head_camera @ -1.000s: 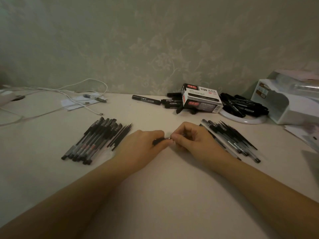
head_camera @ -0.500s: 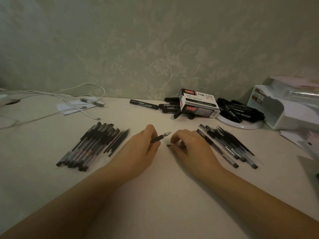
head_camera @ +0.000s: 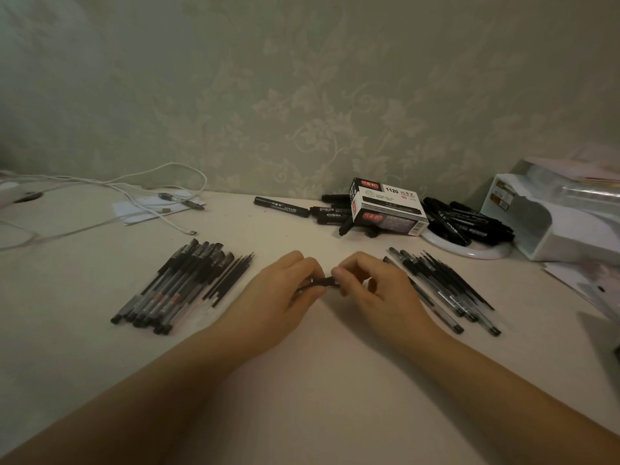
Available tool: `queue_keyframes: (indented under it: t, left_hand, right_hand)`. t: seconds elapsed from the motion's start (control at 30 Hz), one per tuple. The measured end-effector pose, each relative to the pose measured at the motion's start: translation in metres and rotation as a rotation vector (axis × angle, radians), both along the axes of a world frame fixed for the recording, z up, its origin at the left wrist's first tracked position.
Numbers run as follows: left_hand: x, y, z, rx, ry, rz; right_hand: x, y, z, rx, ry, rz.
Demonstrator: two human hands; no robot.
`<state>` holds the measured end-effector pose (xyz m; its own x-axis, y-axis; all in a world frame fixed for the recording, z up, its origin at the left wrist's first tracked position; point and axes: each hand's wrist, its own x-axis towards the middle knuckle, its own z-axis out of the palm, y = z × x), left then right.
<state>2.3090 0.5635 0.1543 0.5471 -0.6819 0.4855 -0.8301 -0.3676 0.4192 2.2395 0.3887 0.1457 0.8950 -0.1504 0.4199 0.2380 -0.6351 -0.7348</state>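
Dim light here, and right in the middle of the desk (head_camera: 318, 380) a slim black pen (head_camera: 318, 282) sits pinched between both hands, just above the surface. It's dark and thin, with only a short stretch showing; the hands themselves cover the rest. The left hand (head_camera: 281, 297) has its fingers (head_camera: 308, 266) curled round the nearer-left end, and the right hand (head_camera: 375, 293) has its fingertips (head_camera: 339, 273) clamped on the other end. To the left lies a fanned pile of pens (head_camera: 181, 286), near the left wrist but apart from it. To the right a second row of pens (head_camera: 443, 290) runs just beside the right hand. Further back are a marker box (head_camera: 385, 209), a loose marker (head_camera: 281, 207), more black markers (head_camera: 466, 223) heaped on a white dish (head_camera: 469, 251), a white cable (head_camera: 161, 216) and a white organiser (head_camera: 553, 226). The pen's long axis runs left to right across the view, its right end a touch further back. Which end is the tip, I cannot tell.
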Motion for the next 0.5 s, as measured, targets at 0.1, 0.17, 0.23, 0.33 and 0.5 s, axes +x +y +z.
queue_keyframes:
  t: [0.1,0.17,0.23,0.33,0.5]
  left_hand:
    - [0.0004,0.0000,-0.0006,-0.003,0.014,-0.013]
    - [0.0006,0.0004,-0.0011,-0.013,0.035,-0.011]
    - [-0.0001,0.0005,-0.0015,-0.015,0.069,-0.003]
    - [-0.0018,0.0016,-0.0010,-0.006,0.121,0.015]
    - [-0.0016,0.0020,0.0021,-0.020,0.125,0.011]
  right_hand:
    - [0.0013,-0.0024,-0.0009,0.079,0.041,0.007]
    - [0.0022,-0.0027,-0.0019,0.102,0.050,-0.005]
    - [0.0028,-0.0027,-0.0024,0.094,0.051,-0.005]
    - [0.0023,-0.0034,-0.0020,0.098,0.056,0.016]
    - [0.0014,-0.0041,-0.0009,0.112,0.069,0.035]
